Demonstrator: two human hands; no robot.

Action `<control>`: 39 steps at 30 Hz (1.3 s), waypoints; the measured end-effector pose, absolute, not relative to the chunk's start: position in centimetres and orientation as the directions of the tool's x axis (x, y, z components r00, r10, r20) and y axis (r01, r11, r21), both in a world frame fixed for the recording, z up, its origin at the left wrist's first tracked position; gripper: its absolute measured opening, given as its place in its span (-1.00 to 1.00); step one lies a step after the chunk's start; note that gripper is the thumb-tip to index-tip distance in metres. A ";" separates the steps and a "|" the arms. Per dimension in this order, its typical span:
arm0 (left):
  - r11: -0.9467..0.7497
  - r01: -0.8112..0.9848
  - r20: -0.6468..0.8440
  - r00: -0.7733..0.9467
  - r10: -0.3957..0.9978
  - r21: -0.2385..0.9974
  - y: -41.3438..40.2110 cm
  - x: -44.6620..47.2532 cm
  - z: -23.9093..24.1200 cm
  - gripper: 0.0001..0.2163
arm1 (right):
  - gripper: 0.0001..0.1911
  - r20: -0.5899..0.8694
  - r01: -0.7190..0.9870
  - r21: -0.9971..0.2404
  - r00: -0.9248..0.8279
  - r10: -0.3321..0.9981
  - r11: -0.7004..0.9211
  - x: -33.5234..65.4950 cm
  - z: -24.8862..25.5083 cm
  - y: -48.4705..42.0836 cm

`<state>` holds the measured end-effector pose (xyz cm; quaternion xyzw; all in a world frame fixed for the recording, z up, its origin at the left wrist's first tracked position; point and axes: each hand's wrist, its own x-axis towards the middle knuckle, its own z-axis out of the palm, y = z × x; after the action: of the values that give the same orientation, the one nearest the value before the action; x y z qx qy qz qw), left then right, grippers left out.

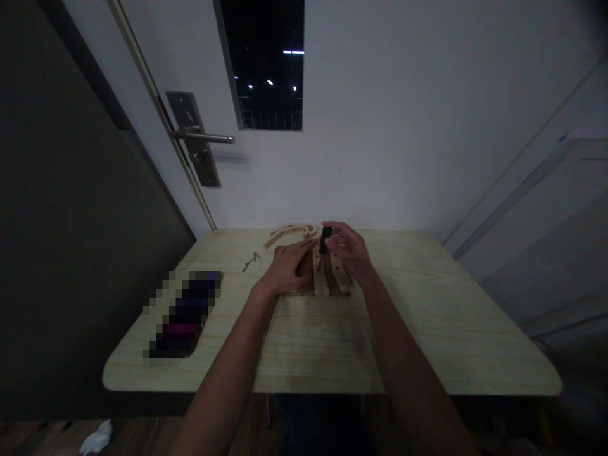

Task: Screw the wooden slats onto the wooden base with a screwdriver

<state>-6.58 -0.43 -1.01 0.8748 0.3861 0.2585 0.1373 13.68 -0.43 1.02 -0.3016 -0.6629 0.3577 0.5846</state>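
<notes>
My right hand is closed around the black handle of a screwdriver, which stands upright with its tip on a wooden piece. My left hand lies flat on a wooden assembly made of pale slats with holes, holding it down on the light wood table. Both hands meet over the assembly at the far middle of the table.
Curved wooden parts lie just behind the assembly. Small dark screws sit to the left. A pixelated dark object rests on the table's left side. A white door with a metal handle stands behind.
</notes>
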 end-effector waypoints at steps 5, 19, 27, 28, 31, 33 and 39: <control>-0.662 0.610 0.357 0.558 0.749 0.435 -0.5 -6.6 -1.1 -0.29 | -0.59 0.543 -0.077 -0.839 -0.193 0.817 0.539 13.7 1.0 -0.4; -0.672 0.607 0.356 0.570 0.741 0.425 -0.5 -6.6 -1.0 -0.29 | -0.62 0.554 -0.035 -0.832 -0.128 0.823 0.554 13.6 1.0 -0.4; -0.663 0.613 0.357 0.560 0.748 0.429 -0.5 -6.5 -1.0 -0.31 | -0.62 0.549 -0.086 -0.836 -0.125 0.826 0.542 13.3 0.9 -0.4; -0.665 0.611 0.358 0.561 0.746 0.430 -0.5 -6.5 -1.0 -0.31 | -0.60 0.553 -0.066 -0.833 -0.105 0.826 0.549 13.3 0.8 -0.4; -0.672 0.603 0.358 0.570 0.740 0.430 -0.5 -6.6 -1.0 -0.29 | -0.58 0.566 0.016 -0.823 -0.063 0.822 0.567 13.4 0.8 -0.4; -0.677 0.597 0.360 0.574 0.735 0.430 -0.5 -6.6 -1.0 -0.28 | -0.62 0.564 0.048 -0.822 -0.075 0.822 0.568 13.5 0.9 -0.4; -0.671 0.610 0.361 0.566 0.742 0.422 -0.4 -6.6 -1.1 -0.30 | -0.60 0.581 -0.005 -0.810 -0.139 0.802 0.586 13.6 1.0 -0.5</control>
<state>-6.65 -0.41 -1.11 0.8758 0.3859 0.2613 0.1257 13.59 -0.50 1.00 -0.2968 -0.6714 0.3447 0.5851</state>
